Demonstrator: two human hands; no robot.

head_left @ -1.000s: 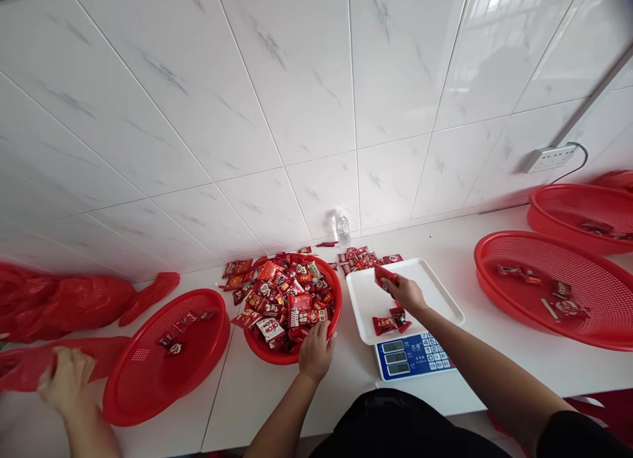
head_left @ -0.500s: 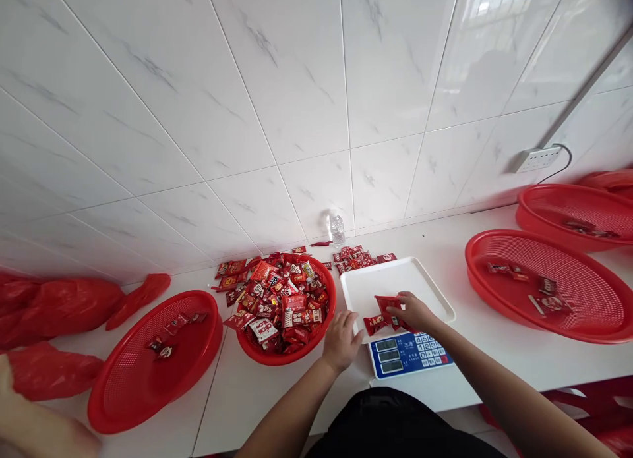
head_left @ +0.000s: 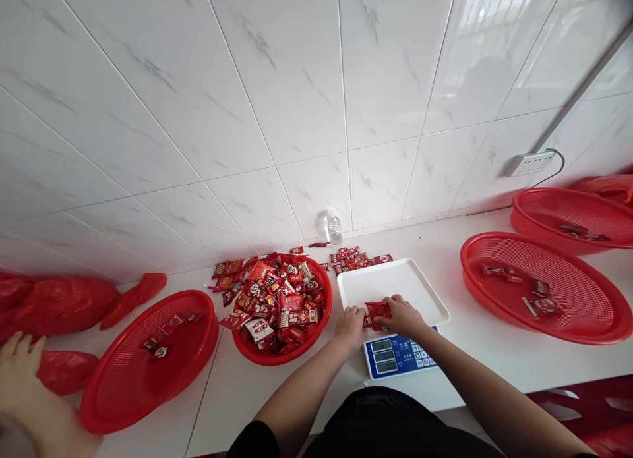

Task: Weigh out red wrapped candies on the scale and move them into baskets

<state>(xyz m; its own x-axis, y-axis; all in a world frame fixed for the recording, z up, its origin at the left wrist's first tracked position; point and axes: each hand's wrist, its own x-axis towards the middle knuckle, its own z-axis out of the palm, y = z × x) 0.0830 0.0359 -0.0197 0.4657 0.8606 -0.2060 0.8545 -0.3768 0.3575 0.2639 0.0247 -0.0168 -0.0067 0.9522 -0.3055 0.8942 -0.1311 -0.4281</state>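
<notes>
In front of me, a digital scale [head_left: 388,358] carries a white tray [head_left: 378,283]. Over the tray's near edge, my right hand [head_left: 403,315] is closed on red snack packets [head_left: 377,311], its fingers along their right side. Curled at the left edge of the same packets is my left hand [head_left: 351,326], its fingertips on a small packet [head_left: 366,321]; the palm side is hidden. A red basket [head_left: 327,313] heaped with red, white and brown snack packets stands just left of my left hand.
More packets [head_left: 352,259] lie behind the tray, near a clear plastic bottle [head_left: 335,229]. Red baskets with a few packets stand at the left [head_left: 106,379] and right [head_left: 472,283]. Another person's hand [head_left: 22,359] is at red plastic bags [head_left: 64,306] on the far left.
My left hand has moved right onto the packets at the tray's near edge. My right hand has shifted slightly, bringing the packets lower and left. The other person's hand has come further into view.
</notes>
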